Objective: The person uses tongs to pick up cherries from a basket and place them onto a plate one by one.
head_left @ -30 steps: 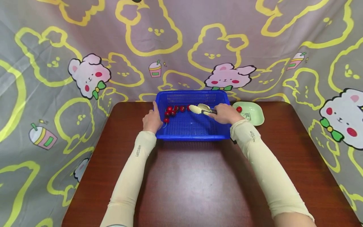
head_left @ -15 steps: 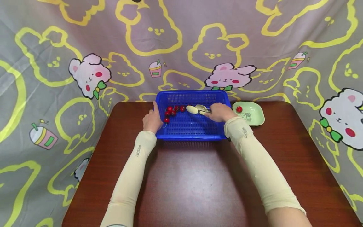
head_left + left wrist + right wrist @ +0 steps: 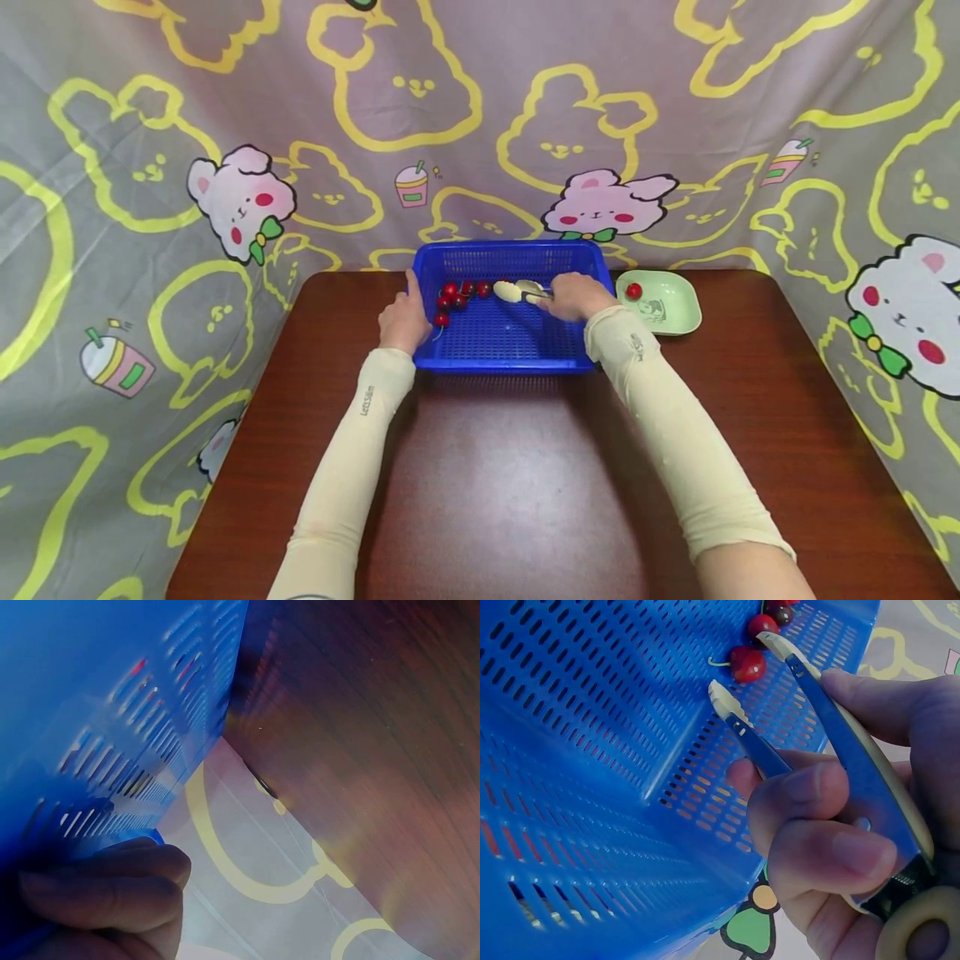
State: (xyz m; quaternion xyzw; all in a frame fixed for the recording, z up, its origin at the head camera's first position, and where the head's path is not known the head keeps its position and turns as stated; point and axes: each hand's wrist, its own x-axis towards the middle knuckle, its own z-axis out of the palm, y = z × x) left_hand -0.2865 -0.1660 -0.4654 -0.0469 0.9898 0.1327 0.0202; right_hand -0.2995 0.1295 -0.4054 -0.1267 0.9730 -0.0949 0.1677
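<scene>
A blue plastic basket (image 3: 510,365) stands at the back of the table, with several red cherries (image 3: 450,290) along its left and back. My left hand (image 3: 403,321) grips the basket's left rim; in the left wrist view its fingers (image 3: 112,896) curl at the edge. Inside the basket, my right hand (image 3: 576,296) holds a pair of tongs (image 3: 840,742) with cream tips. The tips stand apart, one on each side of a cherry with a green stem (image 3: 748,664). More cherries lie just beyond it in the right wrist view.
To the right of the basket sits a pale green dish (image 3: 684,321) with one cherry (image 3: 633,291) in it. A patterned curtain (image 3: 487,100) hangs close behind the brown table (image 3: 517,475) and along both sides.
My right hand has carried the tongs slightly left, toward the cherries at the back of the basket. The left hand keeps its hold on the rim.
</scene>
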